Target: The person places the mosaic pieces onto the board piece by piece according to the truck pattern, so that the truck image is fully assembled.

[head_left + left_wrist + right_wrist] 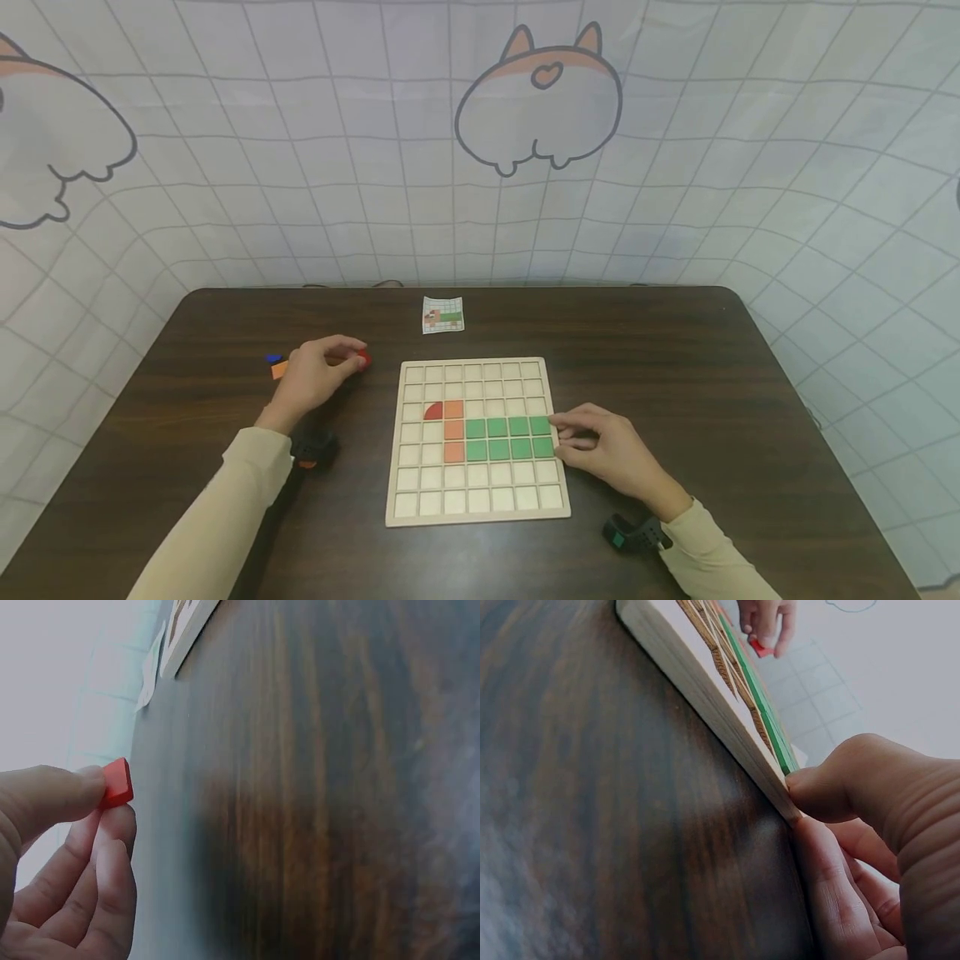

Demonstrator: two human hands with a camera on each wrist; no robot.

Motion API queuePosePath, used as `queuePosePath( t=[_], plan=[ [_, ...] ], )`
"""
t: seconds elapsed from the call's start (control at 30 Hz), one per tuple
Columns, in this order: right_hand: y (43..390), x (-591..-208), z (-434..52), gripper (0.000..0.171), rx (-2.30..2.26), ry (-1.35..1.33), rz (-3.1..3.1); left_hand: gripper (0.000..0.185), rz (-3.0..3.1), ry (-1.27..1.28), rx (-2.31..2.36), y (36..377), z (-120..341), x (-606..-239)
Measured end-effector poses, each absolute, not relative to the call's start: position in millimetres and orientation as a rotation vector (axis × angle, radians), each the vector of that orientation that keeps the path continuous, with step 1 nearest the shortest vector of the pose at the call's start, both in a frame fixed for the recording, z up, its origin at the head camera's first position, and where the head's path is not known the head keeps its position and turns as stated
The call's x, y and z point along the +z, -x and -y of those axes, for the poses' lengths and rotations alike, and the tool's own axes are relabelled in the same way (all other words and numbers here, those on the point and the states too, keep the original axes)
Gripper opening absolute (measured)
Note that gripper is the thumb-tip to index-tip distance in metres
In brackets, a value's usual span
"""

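My left hand point(318, 371) pinches a small red tile point(116, 782) between thumb and fingertips, to the left of the wooden grid board point(430, 502). On the board, a red quarter-circle tile point(434, 411) sits beside a column of orange tiles point(453, 430). Two rows of green tiles point(497, 450) run from that column to the right side. My right hand point(607, 446) rests with its thumb and fingertips against the board's right edge, alongside the end of the green rows. In the right wrist view the thumb touches the rim near the green tiles.
Behind the board lies a small picture card point(443, 316) with a gridded orange and green figure. Blue point(273, 357) and orange pieces point(279, 369) lie left of my left hand, partly hidden by it. A white gridded curtain point(420, 167) hangs behind the dark table point(660, 350).
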State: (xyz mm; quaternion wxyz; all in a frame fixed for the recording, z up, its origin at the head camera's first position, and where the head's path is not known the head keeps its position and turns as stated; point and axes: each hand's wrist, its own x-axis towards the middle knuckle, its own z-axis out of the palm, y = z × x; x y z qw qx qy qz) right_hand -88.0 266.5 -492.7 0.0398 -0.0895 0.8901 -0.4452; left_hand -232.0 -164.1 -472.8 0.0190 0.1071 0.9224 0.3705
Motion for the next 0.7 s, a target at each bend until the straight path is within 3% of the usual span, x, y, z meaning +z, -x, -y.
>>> queuePosePath(
  t=[0.7],
  plan=[
    [88,-491,-266,0.039,-1.392,0.266,-2.69,0.027,-2.815,-0.445,1.13,203,149,-469]
  ],
)
